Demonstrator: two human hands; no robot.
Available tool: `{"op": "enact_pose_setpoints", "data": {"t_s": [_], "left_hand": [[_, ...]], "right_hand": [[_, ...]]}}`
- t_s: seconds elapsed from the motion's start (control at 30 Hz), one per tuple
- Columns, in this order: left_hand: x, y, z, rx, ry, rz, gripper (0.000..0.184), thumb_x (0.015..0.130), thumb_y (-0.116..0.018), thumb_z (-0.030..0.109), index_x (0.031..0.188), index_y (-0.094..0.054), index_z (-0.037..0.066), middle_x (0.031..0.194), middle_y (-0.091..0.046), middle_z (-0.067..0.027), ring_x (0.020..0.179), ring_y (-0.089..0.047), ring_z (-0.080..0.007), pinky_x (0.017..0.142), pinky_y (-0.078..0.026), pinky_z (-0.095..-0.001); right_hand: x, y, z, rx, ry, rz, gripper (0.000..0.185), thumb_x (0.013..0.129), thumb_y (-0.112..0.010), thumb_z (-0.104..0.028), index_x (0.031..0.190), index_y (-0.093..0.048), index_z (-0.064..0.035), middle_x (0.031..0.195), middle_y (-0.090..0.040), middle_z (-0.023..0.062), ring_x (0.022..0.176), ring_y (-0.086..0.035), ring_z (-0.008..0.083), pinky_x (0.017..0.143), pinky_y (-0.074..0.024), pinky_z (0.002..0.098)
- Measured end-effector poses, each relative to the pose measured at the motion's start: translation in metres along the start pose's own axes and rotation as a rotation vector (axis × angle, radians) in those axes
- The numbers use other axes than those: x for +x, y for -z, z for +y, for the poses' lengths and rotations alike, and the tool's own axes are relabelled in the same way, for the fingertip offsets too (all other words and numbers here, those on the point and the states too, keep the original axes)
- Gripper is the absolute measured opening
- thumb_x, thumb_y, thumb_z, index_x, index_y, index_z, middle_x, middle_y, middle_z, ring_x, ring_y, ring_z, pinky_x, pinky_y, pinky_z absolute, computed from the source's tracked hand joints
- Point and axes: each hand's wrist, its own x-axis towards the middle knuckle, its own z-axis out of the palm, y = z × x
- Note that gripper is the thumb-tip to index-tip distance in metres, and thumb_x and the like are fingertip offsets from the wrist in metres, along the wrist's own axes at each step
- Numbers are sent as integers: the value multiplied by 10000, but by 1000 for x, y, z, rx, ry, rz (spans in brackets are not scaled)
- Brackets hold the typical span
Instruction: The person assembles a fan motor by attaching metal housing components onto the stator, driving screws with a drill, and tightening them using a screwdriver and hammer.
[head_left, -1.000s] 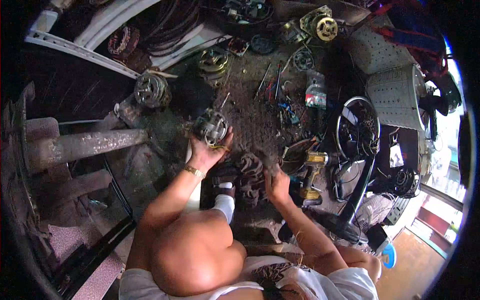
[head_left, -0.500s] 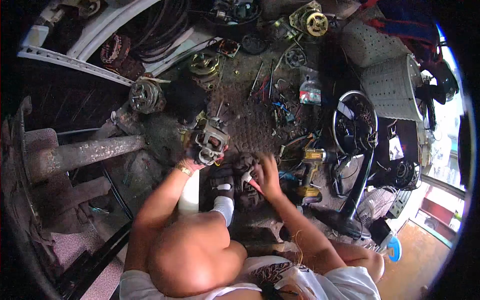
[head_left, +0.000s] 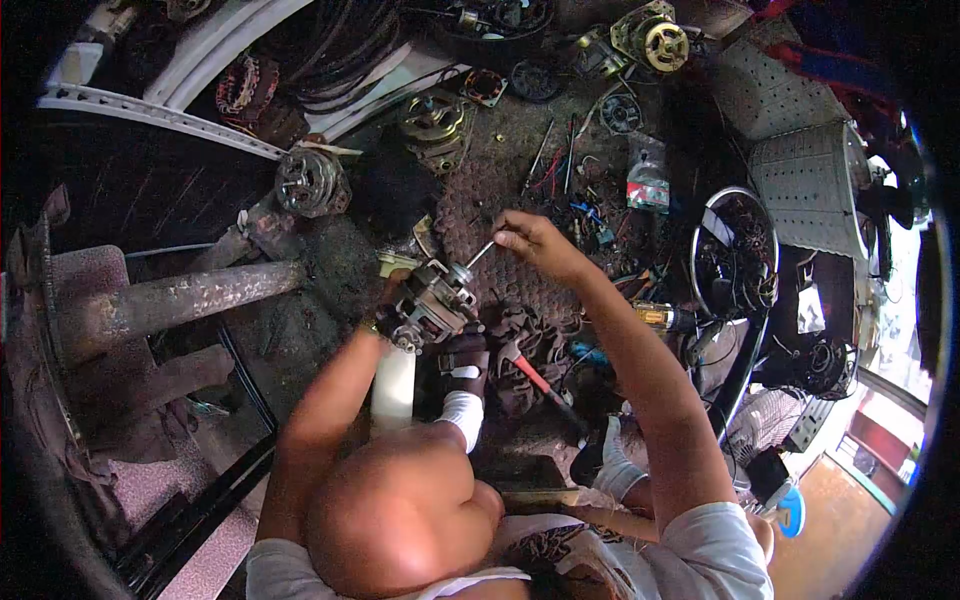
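Note:
A metal motor (head_left: 436, 303) is held tilted above the floor by my left hand (head_left: 393, 290), which is mostly hidden behind it. Its thin shaft (head_left: 482, 253) points up and to the right. My right hand (head_left: 535, 243) pinches the tip of that shaft between thumb and fingers. Below and to the right of the motor, a hammer with a red and black handle (head_left: 532, 375) lies on dark cloth (head_left: 513, 392) beside my foot.
A yellow power drill (head_left: 655, 316) is partly covered by my right arm. Screwdrivers (head_left: 570, 155), a plastic bag (head_left: 647, 175) and a round bowl of parts (head_left: 735, 250) lie beyond. More motors (head_left: 311, 182) and a rusty pipe (head_left: 200, 297) are at the left.
My right hand has let go of the hammer, now lying on the cloth, and moved up to the shaft. The motor has turned, its shaft leaning right.

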Motion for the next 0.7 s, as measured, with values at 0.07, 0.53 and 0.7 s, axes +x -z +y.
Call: {"op": "enact_pose_setpoints", "data": {"t_s": [0.07,0.53,0.7], "left_hand": [[1,-7,0,1,1,14,1030,614,-519,763,1249,-419,-42,1170,-490,-297,981,-551,-389,796,-496,-462],[-10,-4,18,375,18,289,813,753,-515,624,1252,-434,-13,1155,-522,-267,982,-569,-394,804,-510,-444],[2,-11,4,375,-53,474,813,757,-517,609,1265,-425,-19,1182,-515,-258,979,-579,-400,799,-520,-433]], "right_hand": [[1,3,-1,-14,-15,-41,273,920,-525,-264,807,-507,-16,657,-403,-7,634,-383,83,559,-356,271],[9,0,-12,-85,34,-33,238,900,-559,-221,830,-504,0,682,-449,13,617,-409,103,550,-378,285],[-62,-35,52,-327,-244,588,299,878,-565,-242,976,-502,34,886,-618,228,790,-624,348,661,-461,385]]}}
